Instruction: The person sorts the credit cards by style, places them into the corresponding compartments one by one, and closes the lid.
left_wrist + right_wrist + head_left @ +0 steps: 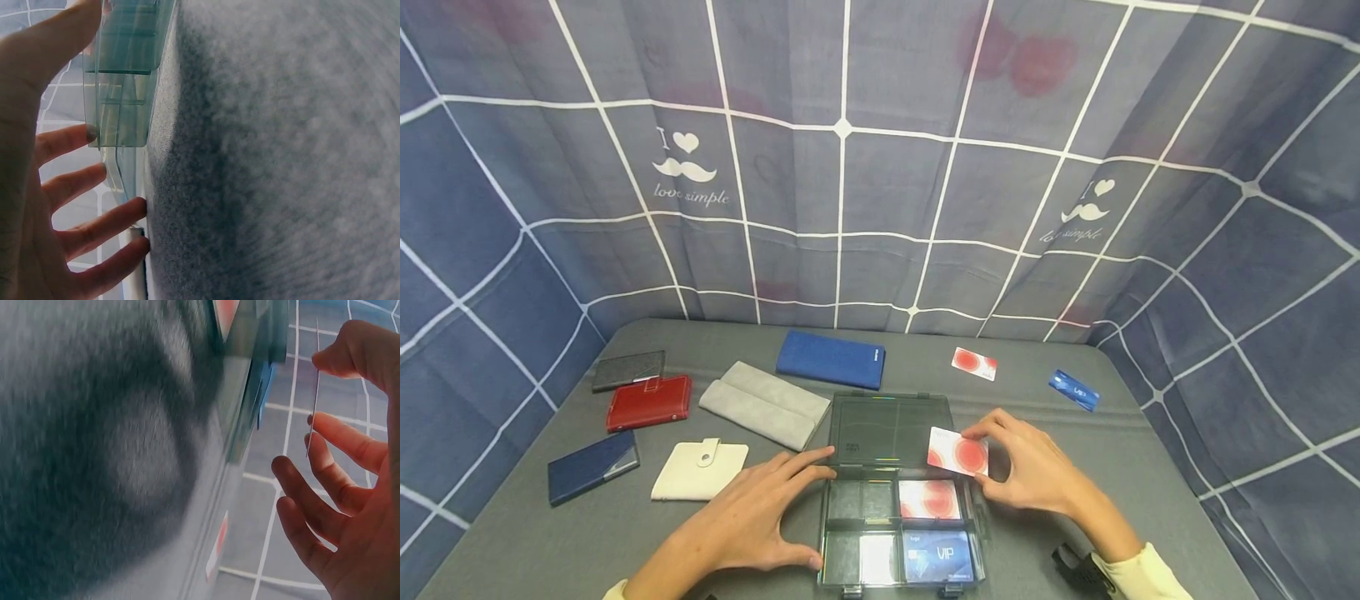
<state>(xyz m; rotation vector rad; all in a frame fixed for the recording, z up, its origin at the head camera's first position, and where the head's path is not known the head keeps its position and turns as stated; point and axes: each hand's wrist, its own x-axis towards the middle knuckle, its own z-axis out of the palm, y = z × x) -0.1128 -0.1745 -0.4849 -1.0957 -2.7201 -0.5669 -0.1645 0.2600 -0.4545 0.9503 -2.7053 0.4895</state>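
My right hand (1030,467) pinches a white card with red circles (957,452) by its right edge, between thumb and fingers. In the right wrist view this card (316,381) appears edge-on, raised above the table. Below it lies a translucent green plastic divided case (844,498), its lid folded back. The upper right compartment holds a matching red-and-white card (931,502), and the lower right one a blue VIP card (938,557). With fingers spread, my left hand (752,508) rests at the case's left side. The left wrist view shows those fingers (72,140) beside the clear wall.
Behind the case lie a blue wallet (829,358), a loose red-and-white card (974,364) and a blue VIP card (1073,390). To the left are grey (763,404), red (649,402), cream (700,471), navy (591,467) and dark grey (628,369) wallets. A checked curtain (880,183) surrounds the table.
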